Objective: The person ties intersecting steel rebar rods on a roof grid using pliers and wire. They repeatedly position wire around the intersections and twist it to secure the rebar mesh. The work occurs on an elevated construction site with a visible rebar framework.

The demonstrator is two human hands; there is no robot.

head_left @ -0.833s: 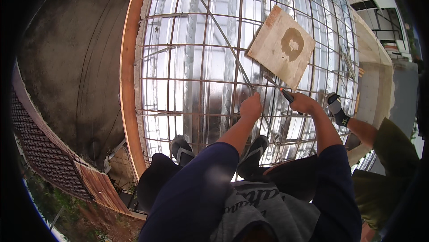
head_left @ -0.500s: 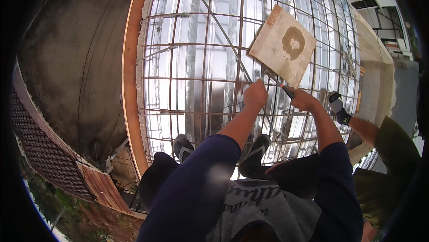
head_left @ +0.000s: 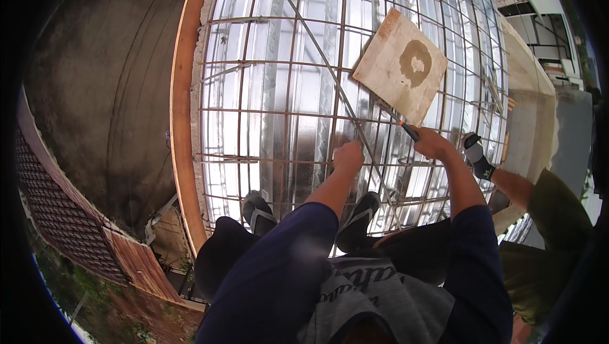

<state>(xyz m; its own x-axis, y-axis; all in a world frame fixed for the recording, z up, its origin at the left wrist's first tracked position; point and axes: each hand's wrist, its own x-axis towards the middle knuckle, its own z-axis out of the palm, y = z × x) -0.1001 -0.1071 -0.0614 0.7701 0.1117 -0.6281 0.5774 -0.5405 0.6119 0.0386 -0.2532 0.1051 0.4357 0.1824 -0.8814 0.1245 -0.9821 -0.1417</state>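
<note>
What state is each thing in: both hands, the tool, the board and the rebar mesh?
Left hand: closed on a mesh bar.
Right hand: gripping the tool's handle.
Tool: held, tip toward the board.
Board: lying flat on the mesh, stained.
Rebar mesh: laid over metal decking.

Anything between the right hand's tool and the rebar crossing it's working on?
Nothing visible. The right hand holds a dark-handled tool whose tip runs under the near edge of the plywood square lying on the rebar grid, so the tip itself is hidden. The left hand grips a bar beside it.
</note>
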